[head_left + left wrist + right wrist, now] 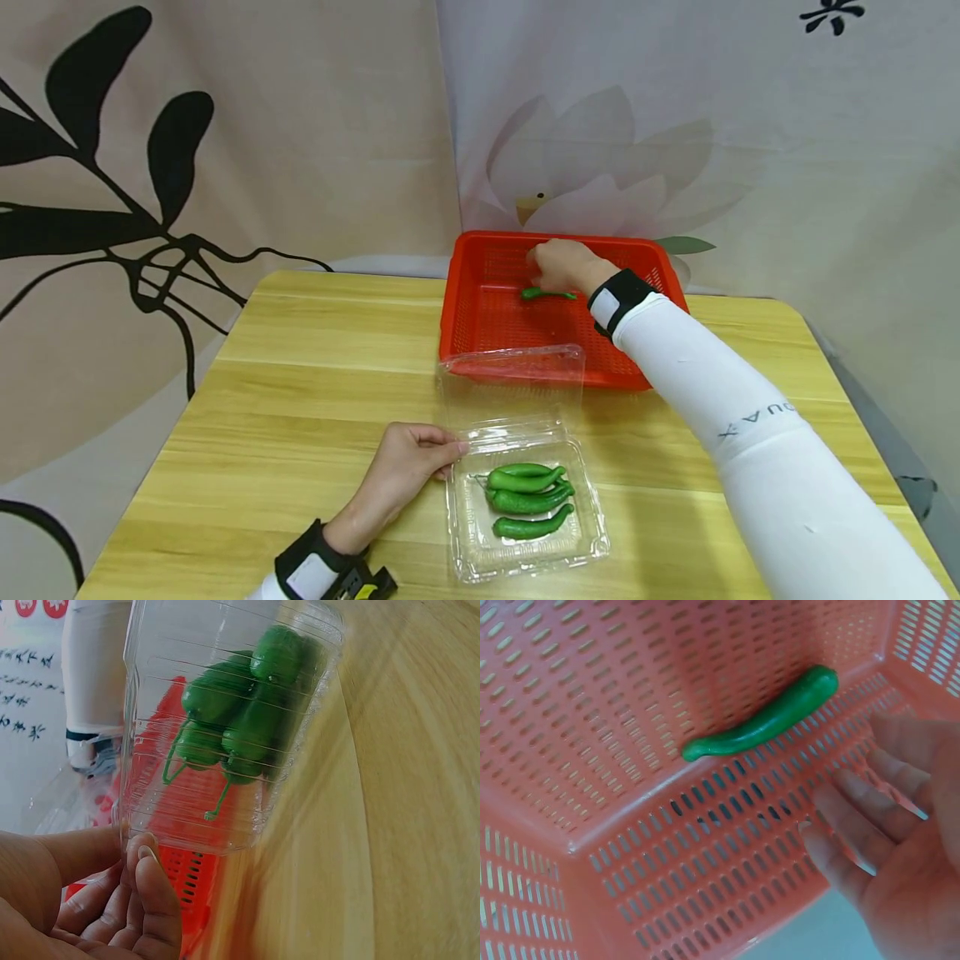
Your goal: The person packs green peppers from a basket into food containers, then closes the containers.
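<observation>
My left hand pinches the left edge of a clear plastic clamshell box between thumb and fingers. Several green chili peppers lie side by side inside it; in the left wrist view their stems show through the ribbed wall. The raised lid overlaps the front of the red basket. Inside that basket, my right hand reaches in with fingers spread and nothing in them. One green chili pepper lies on the slotted bottom, a short gap from the fingertips in the right wrist view.
The basket stands at the back of the wooden table, close to a printed cloth backdrop. Its raised red rim surrounds my right hand. The box sits in front of it, near the table's front.
</observation>
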Motion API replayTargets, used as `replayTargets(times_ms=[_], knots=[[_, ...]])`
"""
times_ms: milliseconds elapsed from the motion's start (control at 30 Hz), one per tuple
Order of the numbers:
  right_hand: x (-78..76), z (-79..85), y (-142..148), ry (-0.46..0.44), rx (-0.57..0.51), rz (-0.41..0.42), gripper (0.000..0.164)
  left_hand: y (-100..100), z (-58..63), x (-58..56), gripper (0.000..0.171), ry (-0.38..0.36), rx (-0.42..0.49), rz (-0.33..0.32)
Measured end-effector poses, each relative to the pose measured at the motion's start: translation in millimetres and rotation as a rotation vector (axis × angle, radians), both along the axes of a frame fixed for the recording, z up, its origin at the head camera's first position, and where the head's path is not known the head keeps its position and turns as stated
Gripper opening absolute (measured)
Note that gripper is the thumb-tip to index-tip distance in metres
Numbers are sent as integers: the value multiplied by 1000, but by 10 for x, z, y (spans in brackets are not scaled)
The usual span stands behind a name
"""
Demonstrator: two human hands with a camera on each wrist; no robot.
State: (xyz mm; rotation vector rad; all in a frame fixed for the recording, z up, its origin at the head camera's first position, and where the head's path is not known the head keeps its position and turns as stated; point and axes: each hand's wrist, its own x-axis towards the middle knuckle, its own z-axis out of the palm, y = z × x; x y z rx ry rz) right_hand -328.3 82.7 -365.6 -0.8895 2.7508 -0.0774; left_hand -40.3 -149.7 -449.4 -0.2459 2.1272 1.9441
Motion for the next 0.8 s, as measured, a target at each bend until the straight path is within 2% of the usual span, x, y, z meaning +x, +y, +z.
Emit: replayTargets(times_ms=[233,500,800], knots=[[-39,-136,-78,-29,46,-2,35,-6,4,-6,11,1,-10,0],[-32,-245,-120,-14,139,-24,17,-7,2,-8,12,-1,3,-1],[-26,-396,-99,-30,173,-28,21,-12,10,-9,13,-6,0,-3]])
